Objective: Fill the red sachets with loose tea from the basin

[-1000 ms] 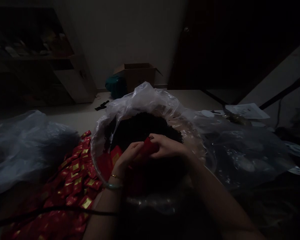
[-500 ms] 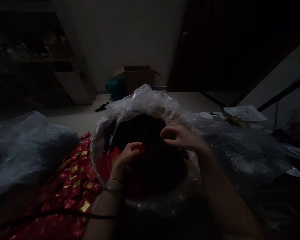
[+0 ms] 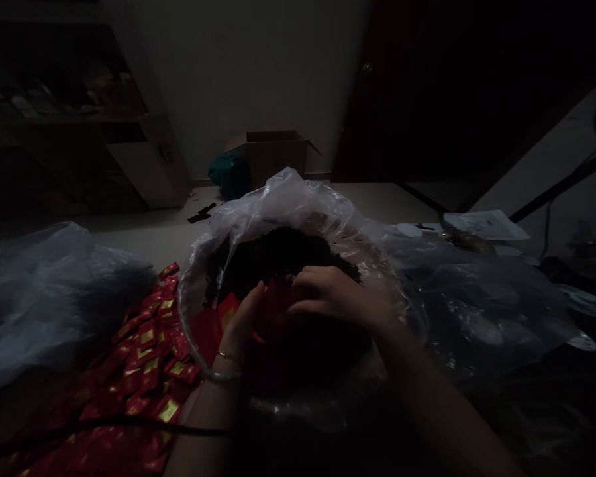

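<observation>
Red packet (image 3: 273, 308) first: you have it between your two hands, over the dark heap (image 3: 283, 248) inside the plastic-lined tub (image 3: 185, 318). What could spoil your hold?

Your left hand (image 3: 245, 317) seems to pinch it by the left edge, thumb uppermost, other fingers hidden. It looks limp, so a loose grip there could let it fold or slip

And your right hand (image 3: 330, 293)?

Its thumb and fingers are curled in at the packet's right side. I can't tell whether you're pinching the packet's lip or a bit of the heap; it's too dim. Tug too hard and you might tear that edge; fumble and crumbs could scatter

Anything wider out that could trip you up?

The other red packets (image 3: 228, 308) lie in the tub just beside your left hand, so your wrist could drag them under. The liner (image 3: 288, 189) is crumpled and could sag inward if bumped. Outside, the dark strap (image 3: 129, 424) runs close to your left forearm; catch it and you might disturb the pile of small red sachets (image 3: 149, 364)
</observation>
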`<state>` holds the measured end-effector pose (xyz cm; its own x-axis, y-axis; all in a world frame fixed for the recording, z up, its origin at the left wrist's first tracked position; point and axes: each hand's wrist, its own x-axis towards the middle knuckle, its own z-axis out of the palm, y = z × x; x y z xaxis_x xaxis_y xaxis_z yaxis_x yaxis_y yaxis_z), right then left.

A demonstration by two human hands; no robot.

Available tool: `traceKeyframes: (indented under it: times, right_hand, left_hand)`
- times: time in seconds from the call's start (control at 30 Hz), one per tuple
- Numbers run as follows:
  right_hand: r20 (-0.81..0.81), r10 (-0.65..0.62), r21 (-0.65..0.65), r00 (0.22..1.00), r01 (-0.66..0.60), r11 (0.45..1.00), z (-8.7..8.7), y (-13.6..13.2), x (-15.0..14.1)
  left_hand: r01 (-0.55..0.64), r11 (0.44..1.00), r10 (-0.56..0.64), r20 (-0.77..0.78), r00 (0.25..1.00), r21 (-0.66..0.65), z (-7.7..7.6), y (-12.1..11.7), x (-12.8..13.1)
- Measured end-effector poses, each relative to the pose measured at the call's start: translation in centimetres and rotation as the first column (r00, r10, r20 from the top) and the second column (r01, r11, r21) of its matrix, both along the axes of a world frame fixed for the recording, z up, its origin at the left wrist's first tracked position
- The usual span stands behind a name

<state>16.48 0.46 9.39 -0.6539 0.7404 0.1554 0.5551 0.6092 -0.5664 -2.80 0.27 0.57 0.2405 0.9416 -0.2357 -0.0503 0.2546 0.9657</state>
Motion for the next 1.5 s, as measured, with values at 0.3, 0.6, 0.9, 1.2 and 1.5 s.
traceKeyframes:
  times: [0.3,0.6,0.9,1.2,1.5]
  right_hand:
    - [-0.140,-0.054,-0.105,0.989,0.039,0.994,-1.1,0.9,0.7]
    - [-0.079,0.060,-0.214,0.995,-0.076,0.974,-2.0,1.4,0.7]
    - [-0.032,0.035,-0.168,0.999,-0.040,0.985,-1.6,0.9,0.3]
    - [-0.053,-0.060,-0.300,0.997,0.041,0.953,-0.9,1.2,1.4]
    - [-0.051,-0.078,-0.074,0.996,0.074,0.995,0.9,0.7,3.9]
  left_hand:
    - [-0.047,0.999,0.048,0.022,0.999,-0.004,-0.7,0.6,0.7]
    - [0.052,0.964,-0.006,0.174,0.985,-0.261,0.1,0.5,1.3]
    - [0.110,0.971,-0.024,0.373,0.927,-0.213,-1.2,1.0,1.4]
    - [0.108,0.990,-0.086,0.227,0.970,-0.088,-0.7,1.1,1.2]
    - [-0.083,0.996,0.084,0.086,0.993,-0.011,-0.9,0.9,0.4]
